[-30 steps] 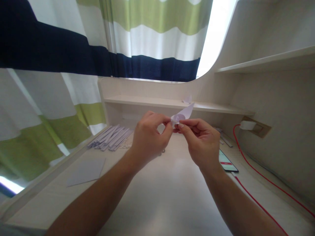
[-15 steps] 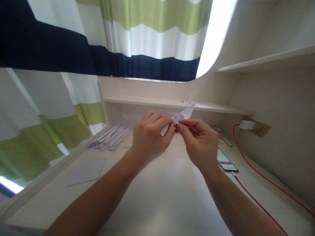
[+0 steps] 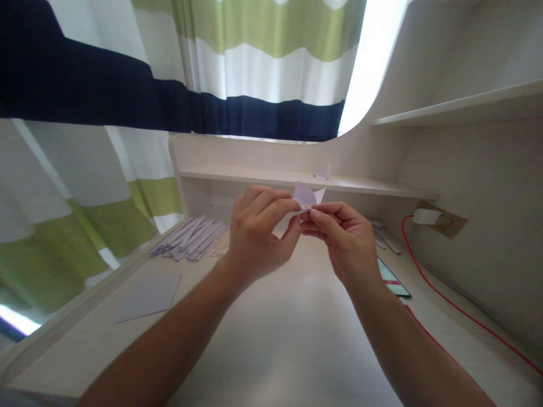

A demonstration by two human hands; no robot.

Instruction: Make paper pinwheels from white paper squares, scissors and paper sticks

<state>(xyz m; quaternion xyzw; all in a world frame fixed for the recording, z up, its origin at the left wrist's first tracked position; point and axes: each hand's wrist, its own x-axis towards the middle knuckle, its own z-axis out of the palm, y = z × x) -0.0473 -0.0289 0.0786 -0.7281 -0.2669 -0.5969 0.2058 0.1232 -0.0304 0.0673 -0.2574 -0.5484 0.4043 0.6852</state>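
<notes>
Between my two hands, above the desk, is a small piece of folded pale lilac paper (image 3: 305, 195) with pointed flaps sticking up. My left hand (image 3: 265, 229) grips its lower left edge between thumb and index finger. From the other side, my right hand (image 3: 345, 234) pinches the paper's base with thumb and fingertips. The fingers hide the lower part of the folded paper. Another small folded paper piece (image 3: 323, 172) stands on the low shelf behind.
Many folded paper strips (image 3: 190, 238) lie at the desk's left, near a flat paper sheet (image 3: 148, 297). By my right wrist lies a phone (image 3: 394, 280); a red cable (image 3: 458, 308) runs from a white charger (image 3: 426, 216). More strips (image 3: 385, 236) lie back right.
The folded paper has turned in my fingers: its long flap pointing up right now looks shorter, and a broader flap faces me. My right fingers have shifted along its base.
</notes>
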